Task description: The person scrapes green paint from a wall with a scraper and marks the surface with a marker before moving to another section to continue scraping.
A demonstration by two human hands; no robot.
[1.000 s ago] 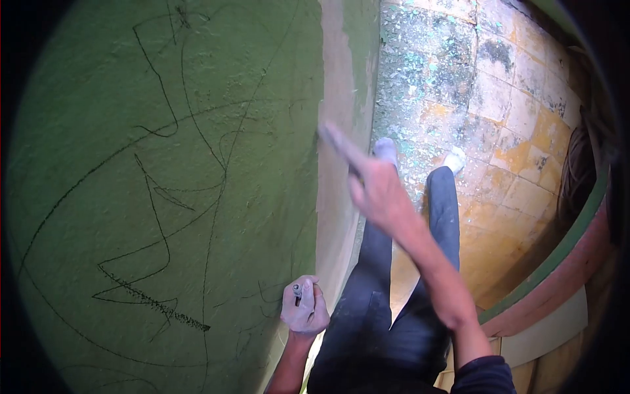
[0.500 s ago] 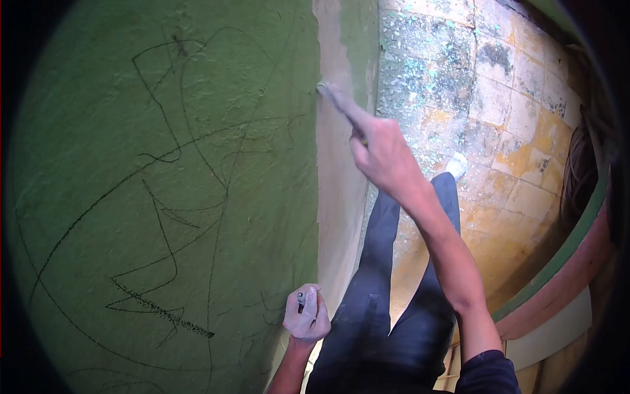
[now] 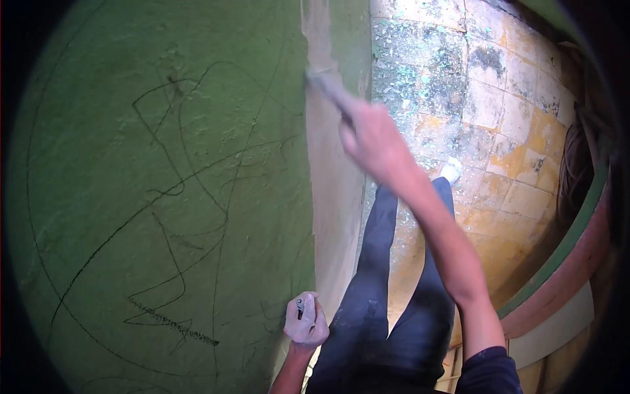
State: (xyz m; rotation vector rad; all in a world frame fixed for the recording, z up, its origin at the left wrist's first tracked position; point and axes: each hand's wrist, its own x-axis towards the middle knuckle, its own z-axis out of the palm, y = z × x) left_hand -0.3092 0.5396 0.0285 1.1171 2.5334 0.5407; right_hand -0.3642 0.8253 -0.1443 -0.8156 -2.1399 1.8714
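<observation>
So, a scraper [image 3: 322,77] is gripped by the right hand [image 3: 378,143] far along the green wall [image 3: 269,210], a metal-ended handle [image 3: 300,305] by the left hand [image 3: 308,329].

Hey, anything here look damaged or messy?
Yes: the green painted wall has a long pale-pink strip missing paint, plus black scrawled lines. The patchy yellow-and-white tiled floor is littered with small turquoise and white flakes near the wall.

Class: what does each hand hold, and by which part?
Right hand: a scraper-like tool, by its near end. Left hand: a small object, identity and gripped part unclear.
</observation>
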